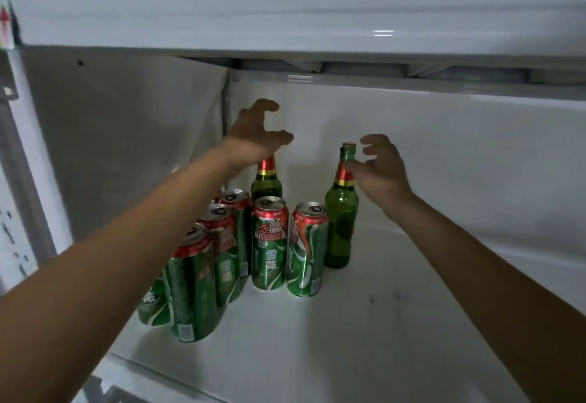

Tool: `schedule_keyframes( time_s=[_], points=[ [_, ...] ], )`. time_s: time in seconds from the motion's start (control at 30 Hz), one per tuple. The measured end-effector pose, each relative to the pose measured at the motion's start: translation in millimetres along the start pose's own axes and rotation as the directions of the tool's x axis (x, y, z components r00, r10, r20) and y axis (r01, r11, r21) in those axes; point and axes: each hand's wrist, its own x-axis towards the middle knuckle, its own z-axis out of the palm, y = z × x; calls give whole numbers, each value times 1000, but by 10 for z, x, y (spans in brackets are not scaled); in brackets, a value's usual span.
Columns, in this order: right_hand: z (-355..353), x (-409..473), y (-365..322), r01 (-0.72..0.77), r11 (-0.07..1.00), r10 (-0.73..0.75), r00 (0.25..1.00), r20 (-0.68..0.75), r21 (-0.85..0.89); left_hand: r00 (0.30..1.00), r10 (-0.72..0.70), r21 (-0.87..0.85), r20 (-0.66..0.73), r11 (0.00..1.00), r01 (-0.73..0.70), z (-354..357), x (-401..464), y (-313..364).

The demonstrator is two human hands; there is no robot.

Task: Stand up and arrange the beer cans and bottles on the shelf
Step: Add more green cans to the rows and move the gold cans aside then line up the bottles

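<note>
On the shelf (pixel 364 323), both grips spread, right hand (pixel 382 166) touching bottle (pixel 341 209).

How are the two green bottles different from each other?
The right bottle stands in plain view from cap to base; the left bottle is hidden low down by cans, and the left hand covers its top. The right bottle stands beside the cans, nearer the front; the left bottle stands behind them. The right hand's thumb touches the right bottle's neck; whether the left hand touches its bottle is unclear. Both are upright, green, with red and gold neck labels.
</note>
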Motion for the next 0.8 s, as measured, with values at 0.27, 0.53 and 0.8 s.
schedule_keyframes(
  time_s=[0.27,0.53,0.8],
  points=[
    [164,184,161,-117,993,115,989,95,10,989,-109,174,98,980,91,23,452,-479],
    [189,177,233,-24,992,35,995,96,-121,999,7,160,53,987,-16,177,476,-562],
    [-39,41,362,66,986,-67,998,-6,-153,1000,-7,95,25,996,5,152,466,-528]
  ],
)
